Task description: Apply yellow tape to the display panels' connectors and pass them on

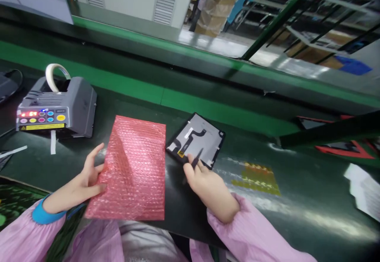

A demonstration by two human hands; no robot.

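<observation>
A pink bubble-wrap bag (133, 171) lies on the dark green worktop in front of me. My left hand (86, 179) grips its left edge, thumb on top and fingers partly spread. To the right lies a dark flat screen panel (197, 139), back side up with a black flex cable showing. My right hand (204, 183) is closed around a thin black pen-like tool whose tip rests on the panel's near edge. Both arms wear pink sleeves.
A grey tape dispenser (56, 105) with coloured buttons and a tape roll stands at the left. A green-edged conveyor (184, 99) runs behind. Yellow floor-style marking (257, 177) sits on the worktop at right; red-framed parts (344, 147) and white papers (363, 188) lie far right.
</observation>
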